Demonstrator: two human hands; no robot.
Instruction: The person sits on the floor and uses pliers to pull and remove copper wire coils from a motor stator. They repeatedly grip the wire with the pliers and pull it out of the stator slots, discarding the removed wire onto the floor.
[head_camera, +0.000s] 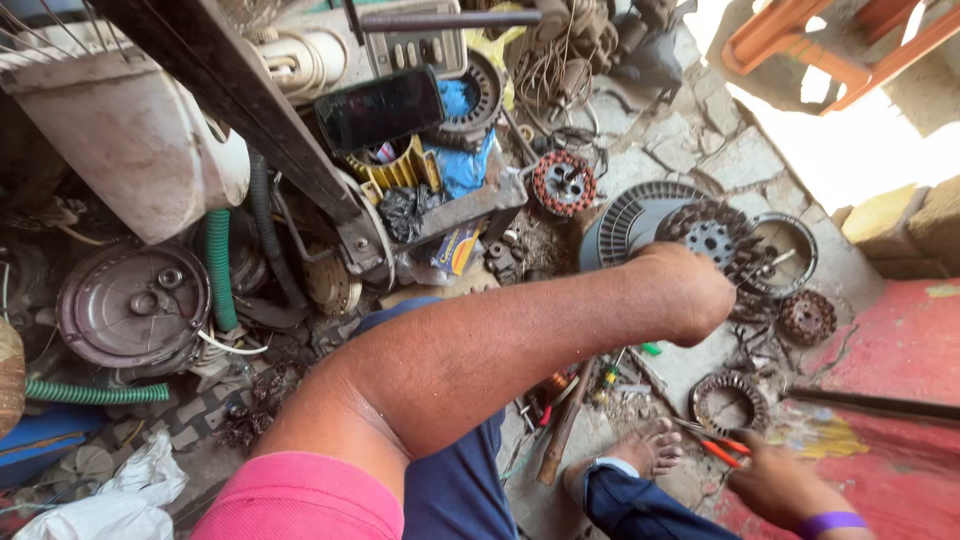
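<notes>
My left hand (690, 295) closed around wound motor stator (712, 238) over fan housing (640, 215); my right hand (775, 485) grips orange-handled pliers (722, 445) on floor beside bare stator ring (728, 400)

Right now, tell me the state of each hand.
Left hand: closed, reaching onto the wound motor stator; whether it grips it cannot be told.
Right hand: at the orange-handled pliers; grip cannot be told.

Wound fan stator (712, 238) with dark coils, tilted, on the grey stone floor, orange-handled pliers (722, 443) flat, apparently closed
</notes>
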